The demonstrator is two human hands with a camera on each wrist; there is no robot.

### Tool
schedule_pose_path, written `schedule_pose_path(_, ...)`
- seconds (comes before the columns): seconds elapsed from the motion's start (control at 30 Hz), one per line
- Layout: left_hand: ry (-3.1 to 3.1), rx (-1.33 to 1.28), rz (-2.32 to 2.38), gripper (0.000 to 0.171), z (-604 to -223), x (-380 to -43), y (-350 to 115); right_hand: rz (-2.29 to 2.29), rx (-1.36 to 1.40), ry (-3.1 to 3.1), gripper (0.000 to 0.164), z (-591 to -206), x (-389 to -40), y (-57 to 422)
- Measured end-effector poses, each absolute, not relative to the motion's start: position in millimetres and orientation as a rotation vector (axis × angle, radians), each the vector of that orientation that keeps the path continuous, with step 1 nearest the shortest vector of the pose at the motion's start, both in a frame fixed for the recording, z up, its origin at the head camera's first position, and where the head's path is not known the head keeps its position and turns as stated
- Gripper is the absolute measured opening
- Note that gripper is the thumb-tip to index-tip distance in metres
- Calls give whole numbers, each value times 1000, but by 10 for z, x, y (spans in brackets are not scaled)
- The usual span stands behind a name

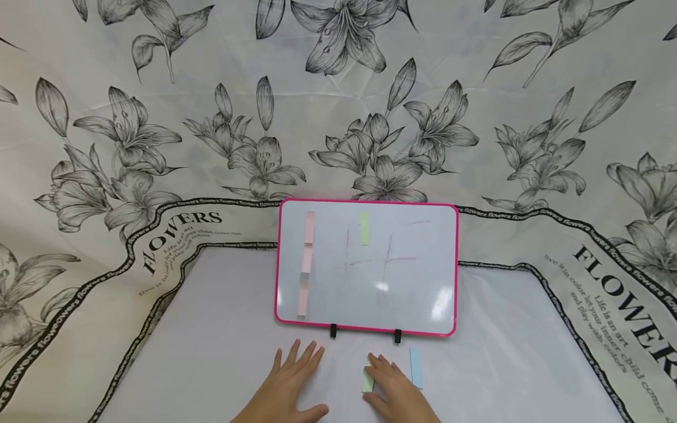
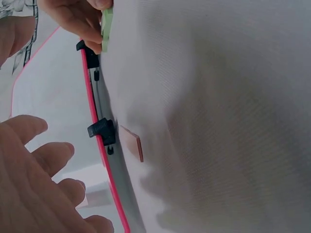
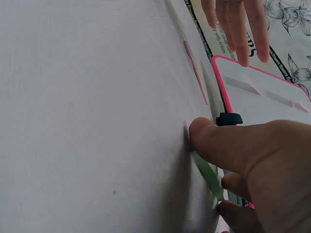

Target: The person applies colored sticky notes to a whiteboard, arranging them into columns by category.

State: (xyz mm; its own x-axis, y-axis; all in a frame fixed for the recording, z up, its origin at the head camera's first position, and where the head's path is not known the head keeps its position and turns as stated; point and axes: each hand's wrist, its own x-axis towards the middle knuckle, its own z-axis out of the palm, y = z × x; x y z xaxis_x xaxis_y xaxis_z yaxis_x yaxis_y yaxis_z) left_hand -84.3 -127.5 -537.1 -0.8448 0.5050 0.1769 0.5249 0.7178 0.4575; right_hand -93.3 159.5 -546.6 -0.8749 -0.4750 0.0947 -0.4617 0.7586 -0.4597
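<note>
Low in the head view, my right hand (image 1: 396, 390) pinches a light green strip (image 1: 367, 385) by the table surface, thumb on one side and fingertips on the other. The green strip (image 3: 208, 174) also shows under the thumb in the right wrist view. To its right lies a light blue strip (image 1: 416, 368). My left hand (image 1: 291, 385) is spread with fingers apart, holding nothing. A pink strip (image 2: 131, 143) rests on the table by that hand in the left wrist view; the head view does not show it.
Behind the hands stands a pink-framed whiteboard (image 1: 328, 294) on black feet (image 1: 333, 331). Several pink strips (image 1: 309, 227) run down its left side, and a green strip (image 1: 364, 228) is at its upper middle among faint red lines. Flower-patterned cloth (image 1: 243, 223) surrounds the white table surface.
</note>
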Motion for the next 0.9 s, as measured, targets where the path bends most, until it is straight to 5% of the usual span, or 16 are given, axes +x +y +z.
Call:
schedule_pose_path(0.23,-2843,-1035,-838,89,-5364,-904,-1240,-866,-772,2925,35,-5407,-974,1599)
schedule_pose_path(0.47,-2846,-1142,-834,79,-5364,-934,-1205,-933,-737,3056,3,-5379,-1033,1542)
schedule_pose_path(0.9,-2898,-1405,-633,60,-5256,-965,-932,-1003,-580,3043,3,-5313,-1042,1609)
